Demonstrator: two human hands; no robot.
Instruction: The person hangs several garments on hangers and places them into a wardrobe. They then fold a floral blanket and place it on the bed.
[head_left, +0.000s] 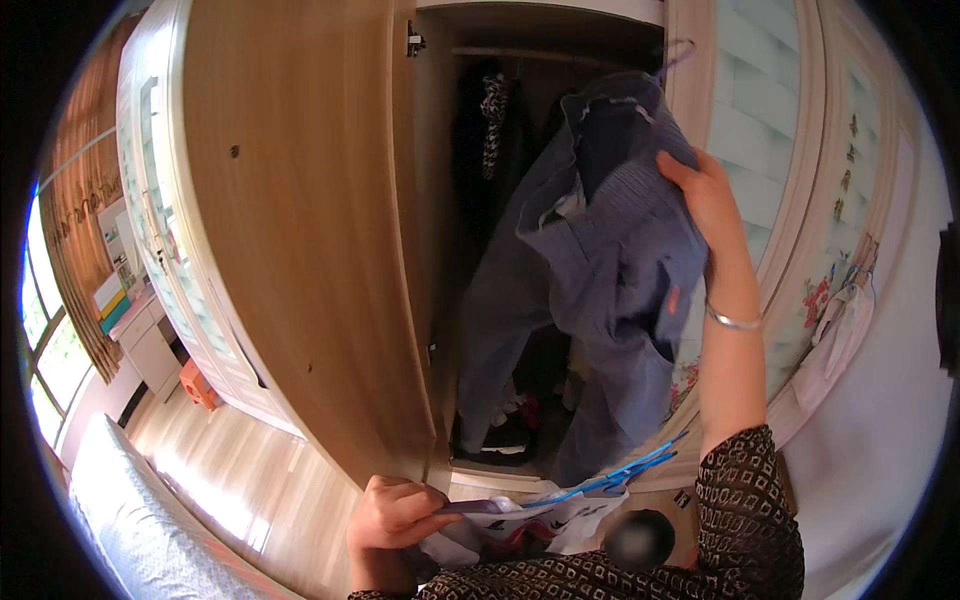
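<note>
My right hand (709, 199) grips a pair of dark blue trousers (600, 247) by the gathered elastic waistband. They hang in front of the open wardrobe (442, 247), legs downward, and a thin hanger hook (679, 52) rises above the waist. Low in the view, my left hand (397, 514) is closed on a purple strip, either cloth or part of a hanger. Beside it are blue plastic hangers (615, 476) and a white printed garment (577, 521), bunched against my body. How these join to the purple strip I cannot tell.
The wooden wardrobe door (300, 225) stands open at left. Dark clothes and a patterned black-and-white cloth (493, 124) hang inside. Pale garments (832, 337) hang on the right-hand door. A bed (165, 517), an orange stool (198, 384) and a white desk (146, 337) are at left.
</note>
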